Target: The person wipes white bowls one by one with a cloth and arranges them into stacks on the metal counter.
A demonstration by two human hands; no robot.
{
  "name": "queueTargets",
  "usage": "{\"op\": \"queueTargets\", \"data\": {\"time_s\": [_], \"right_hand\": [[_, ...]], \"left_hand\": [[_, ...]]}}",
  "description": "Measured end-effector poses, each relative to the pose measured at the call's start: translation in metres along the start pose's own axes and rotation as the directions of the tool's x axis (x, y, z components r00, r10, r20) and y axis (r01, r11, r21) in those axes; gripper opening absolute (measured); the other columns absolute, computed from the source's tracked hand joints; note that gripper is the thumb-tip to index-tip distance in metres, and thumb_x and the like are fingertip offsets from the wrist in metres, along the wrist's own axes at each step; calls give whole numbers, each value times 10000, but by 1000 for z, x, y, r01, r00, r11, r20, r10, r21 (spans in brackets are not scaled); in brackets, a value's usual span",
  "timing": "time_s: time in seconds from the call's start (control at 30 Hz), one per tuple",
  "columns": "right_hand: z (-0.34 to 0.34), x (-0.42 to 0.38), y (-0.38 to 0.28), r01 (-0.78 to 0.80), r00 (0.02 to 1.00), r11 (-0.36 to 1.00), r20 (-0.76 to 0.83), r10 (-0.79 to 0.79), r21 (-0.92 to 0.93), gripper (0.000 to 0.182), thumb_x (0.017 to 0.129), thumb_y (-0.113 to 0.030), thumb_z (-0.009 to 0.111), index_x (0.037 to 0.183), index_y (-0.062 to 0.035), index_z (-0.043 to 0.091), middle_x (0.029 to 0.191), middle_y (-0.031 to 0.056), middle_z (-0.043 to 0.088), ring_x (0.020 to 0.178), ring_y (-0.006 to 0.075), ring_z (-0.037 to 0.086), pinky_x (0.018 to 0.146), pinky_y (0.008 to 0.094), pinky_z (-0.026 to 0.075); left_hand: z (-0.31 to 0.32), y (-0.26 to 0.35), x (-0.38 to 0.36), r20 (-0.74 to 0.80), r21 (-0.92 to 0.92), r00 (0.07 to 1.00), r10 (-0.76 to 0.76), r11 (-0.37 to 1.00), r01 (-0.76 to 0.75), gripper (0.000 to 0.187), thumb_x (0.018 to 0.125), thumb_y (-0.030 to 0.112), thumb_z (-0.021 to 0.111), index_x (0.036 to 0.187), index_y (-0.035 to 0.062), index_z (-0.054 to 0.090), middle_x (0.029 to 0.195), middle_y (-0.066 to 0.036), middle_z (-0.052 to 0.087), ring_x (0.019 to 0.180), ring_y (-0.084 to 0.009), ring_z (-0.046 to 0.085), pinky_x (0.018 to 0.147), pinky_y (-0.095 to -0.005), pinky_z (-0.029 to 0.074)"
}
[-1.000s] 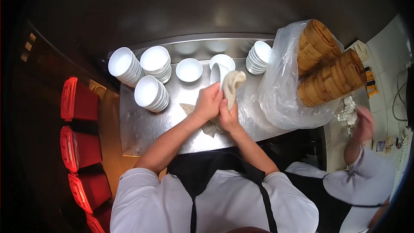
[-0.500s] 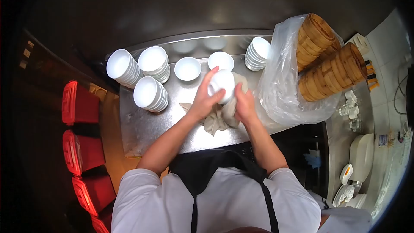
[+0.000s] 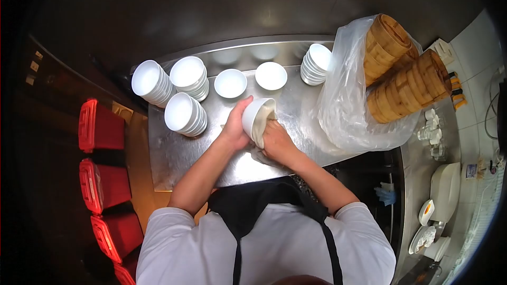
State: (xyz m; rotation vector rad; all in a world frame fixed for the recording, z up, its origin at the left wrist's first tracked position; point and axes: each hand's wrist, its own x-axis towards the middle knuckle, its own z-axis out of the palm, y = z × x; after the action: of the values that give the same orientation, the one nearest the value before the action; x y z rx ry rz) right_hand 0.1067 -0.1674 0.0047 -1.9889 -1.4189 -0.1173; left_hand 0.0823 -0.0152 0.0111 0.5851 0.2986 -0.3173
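Observation:
A white bowl (image 3: 252, 115) is tilted on its side above the steel table, its mouth facing right. My left hand (image 3: 237, 126) is wrapped round its outside. A beige cloth (image 3: 261, 129) is bunched into the mouth of the bowl, and its loose end hangs below my hands. My right hand (image 3: 277, 141) is closed on the cloth, with its fingertips hidden inside the bowl. Just beyond my hands stand two single white items, a left bowl (image 3: 231, 84) and a right bowl (image 3: 271, 76), both upright on the table.
Three bowl stacks, one being the near stack (image 3: 185, 115), stand on the steel table (image 3: 174, 153) at left. Another stack (image 3: 316, 64) is at the back right, beside bamboo steamers (image 3: 409, 92) in a clear plastic bag (image 3: 340, 111). Red lidded bins (image 3: 103, 126) line the left side.
The bowl has turned from bottom-up to mouth facing right and come slightly nearer and left. My right hand has moved from its outer side into its mouth with the cloth.

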Motion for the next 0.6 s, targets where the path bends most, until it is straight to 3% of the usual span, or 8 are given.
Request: {"op": "queueTargets", "data": {"time_s": [0.1, 0.13, 0.23, 0.27, 0.37, 0.47, 0.57, 0.6], "right_hand": [[1, -17, 1, -204, 975, 939, -29, 220, 277, 346, 837, -204, 706, 1084, 14, 604, 975, 211, 650, 924, 439, 602, 845, 452, 487], [-8, -15, -7, -463, 874, 765, 87, 478, 448, 289, 884, -205, 680, 1063, 14, 622, 963, 169, 670, 908, 337, 643, 820, 396, 498], [-14, -11, -9, -324, 775, 493, -72, 627, 807, 253, 930, -220, 648, 1036, 10, 642, 946, 106, 676, 877, 198, 641, 778, 334, 496], [-14, -7, -7, -292, 711, 575, -229, 665, 764, 265, 977, -254, 585, 997, 2, 649, 908, 55, 659, 837, 119, 593, 733, 313, 485], [-25, -1, 24, -359, 335, 290, -167, 927, 887, 323, 1006, -279, 527, 977, 25, 635, 883, 53, 653, 791, 131, 588, 703, 320, 481], [-5, -20, 59, -547, 282, 496, -410, 868, 674, 383, 1028, -299, 478, 924, 40, 624, 831, 49, 638, 750, 123, 564, 668, 320, 468], [-9, -23, 50, -214, 151, 372, -346, 926, 903, 350, 1015, -260, 486, 1051, 67, 606, 960, 134, 660, 876, 209, 618, 780, 346, 490], [1, -33, 43, -291, 365, 510, -399, 841, 810, 352, 1008, -250, 483, 1110, 72, 582, 1027, 165, 646, 949, 245, 612, 834, 359, 479]], "left_hand": [[-12, -3, 0, -139, 43, 990, 18, 999, -12, 495, 983, 462, 413, 1167, 51, 618, 1143, -108, 664, 1058, -272, 639, 960, -443, 490], [-22, -12, 9, -170, 38, 979, 109, 994, -104, 484, 988, 446, 411, 1165, 45, 616, 1153, -110, 661, 1068, -269, 636, 968, -441, 485], [-21, -18, 12, -114, -30, 971, 209, 976, -213, 468, 1006, 373, 395, 1239, 3, 562, 1223, -133, 626, 1157, -282, 592, 1035, -445, 439], [-16, -18, 8, -44, -97, 981, 187, 977, -191, 477, 1009, 368, 391, 1270, -4, 539, 1245, -141, 612, 1179, -285, 577, 1056, -446, 421], [-13, -24, 4, 188, -149, 958, 217, 970, -190, 472, 1023, 273, 424, 1391, -22, 413, 1371, -148, 520, 1281, -280, 494, 1128, -450, 339], [2, -23, -2, 181, -103, 951, 249, 967, -234, 450, 1008, 155, 488, 1411, -18, 386, 1411, -134, 488, 1300, -256, 475, 1129, -436, 335], [11, -20, -10, 112, 6, 920, 376, 926, -379, 421, 1009, 162, 494, 1386, -14, 430, 1340, -124, 555, 1241, -232, 527, 1104, -401, 362], [3, -23, -7, 95, 94, 921, 377, 918, -385, 395, 1008, 156, 496, 1363, -14, 459, 1303, -114, 581, 1209, -216, 547, 1077, -382, 383]]}}
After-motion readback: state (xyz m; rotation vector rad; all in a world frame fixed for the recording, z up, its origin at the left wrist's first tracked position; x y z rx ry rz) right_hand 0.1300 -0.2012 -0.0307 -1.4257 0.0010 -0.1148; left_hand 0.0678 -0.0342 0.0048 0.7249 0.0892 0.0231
